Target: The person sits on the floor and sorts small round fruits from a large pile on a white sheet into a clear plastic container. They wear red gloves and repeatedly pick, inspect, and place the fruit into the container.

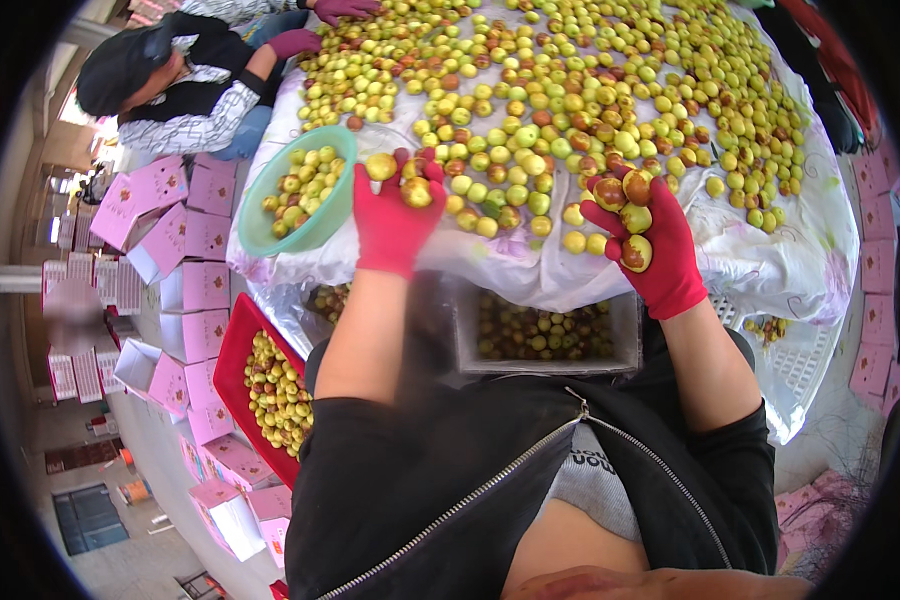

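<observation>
My left hand (396, 225), in a red glove, is raised palm up beside the green plastic bowl (335, 225) and holds a few yellow-green jujubes (416, 192) in its fingers. The bowl stands at the table's left corner with several jujubes in it. On the right, my right hand (664, 255), gloved alike, has several jujubes (635, 218) with brown patches lying along its palm and fingers. Both hands are over the near edge of the table. Loose jujubes (525, 135) cover much of the white patterned cloth (469, 259) ahead of them.
A lined box of jujubes (547, 366) sits below the table edge. To the left stands a red crate (244, 352) holding more, with pink cartons (206, 330) past it. A white plastic basket (795, 375) is at right. One co-worker (195, 112) in purple gloves works at upper left.
</observation>
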`<state>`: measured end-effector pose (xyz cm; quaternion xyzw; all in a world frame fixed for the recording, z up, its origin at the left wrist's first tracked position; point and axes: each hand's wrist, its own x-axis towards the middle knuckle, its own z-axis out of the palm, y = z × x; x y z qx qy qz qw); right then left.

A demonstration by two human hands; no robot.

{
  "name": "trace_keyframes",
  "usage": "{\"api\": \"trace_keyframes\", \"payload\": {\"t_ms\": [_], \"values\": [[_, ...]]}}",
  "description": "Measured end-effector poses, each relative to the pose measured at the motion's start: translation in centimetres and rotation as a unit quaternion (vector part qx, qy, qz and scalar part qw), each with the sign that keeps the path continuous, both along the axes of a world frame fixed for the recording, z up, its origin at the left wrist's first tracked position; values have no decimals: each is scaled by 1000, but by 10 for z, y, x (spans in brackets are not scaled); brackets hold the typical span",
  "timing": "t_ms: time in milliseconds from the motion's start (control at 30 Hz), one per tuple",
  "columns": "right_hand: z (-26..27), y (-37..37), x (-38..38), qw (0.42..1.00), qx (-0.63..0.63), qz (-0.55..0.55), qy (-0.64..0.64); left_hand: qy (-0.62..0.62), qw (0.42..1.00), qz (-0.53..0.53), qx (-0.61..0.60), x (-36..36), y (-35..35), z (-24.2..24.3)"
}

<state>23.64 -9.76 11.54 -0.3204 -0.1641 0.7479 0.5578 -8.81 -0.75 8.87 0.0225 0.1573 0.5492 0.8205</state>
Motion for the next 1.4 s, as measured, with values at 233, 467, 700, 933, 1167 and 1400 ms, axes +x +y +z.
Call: {"api": "trace_keyframes", "payload": {"t_ms": [233, 467, 700, 933, 1167, 1400], "values": [[-16, 7, -28, 998, -22, 50, 3, 540, 811, 222, 38, -143, 43, 58], [-22, 12, -32, 997, -16, 75, 15, 704, 642, 219, 210, -170, 13, 58], [-21, 23, -35, 998, 3, 46, 34, 477, 878, -17, 41, -53, -44, 12], [-6, 21, -15, 994, 35, 33, 95, 635, 739, 179, 136, -112, 17, 30], [-6, 22, -4, 984, 99, 29, 143, 459, 870, 126, 130, -53, -17, 39], [7, 6, -5, 996, 73, 56, 1, 219, 973, -72, 12, 131, -63, 40]]}}
